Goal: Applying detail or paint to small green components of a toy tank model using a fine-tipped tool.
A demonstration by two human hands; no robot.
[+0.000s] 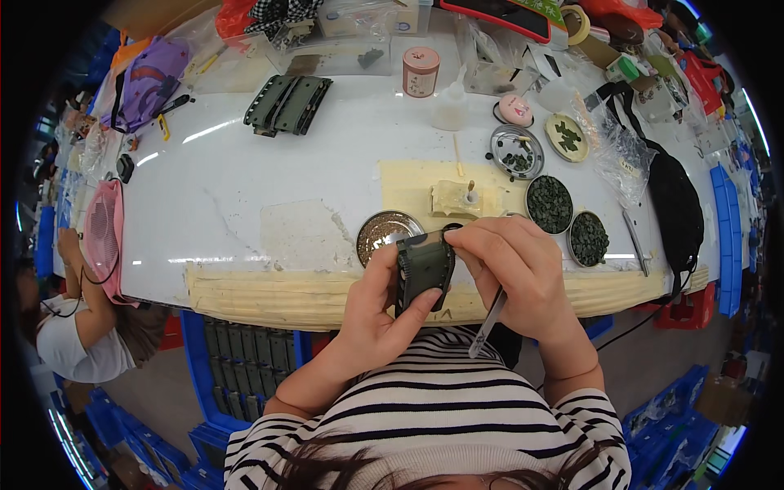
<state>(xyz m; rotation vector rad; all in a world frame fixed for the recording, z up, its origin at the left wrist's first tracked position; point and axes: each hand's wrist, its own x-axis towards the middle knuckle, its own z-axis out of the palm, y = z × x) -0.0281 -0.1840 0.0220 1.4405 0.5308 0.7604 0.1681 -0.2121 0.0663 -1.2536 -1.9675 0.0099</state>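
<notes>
My left hand (377, 314) is closed round a dark green, box-shaped plastic part (426, 271), held tilted above the table's front edge. My right hand (518, 273) has its thumb and forefinger pinched at the part's upper right corner; a small black bit shows there, too small to name. Slim metal tweezers (488, 325) lie within the curled fingers of that same hand, pointing down toward my striped shirt. Just behind the part is a round metal dish (378, 235) of tiny brass-coloured pieces. Two round tins of small dark green pieces, a nearer tin (589, 238) and a farther tin (550, 204), stand to the right.
Several finished-looking green parts (287, 105) sit together at the back left. A tape-wrapped block (457, 198) stands mid-table, with a white squeeze bottle (449, 106) and pink canister (420, 72) behind. A black bag (676, 200) lies right. Below left, a blue crate (198, 359) holds similar parts.
</notes>
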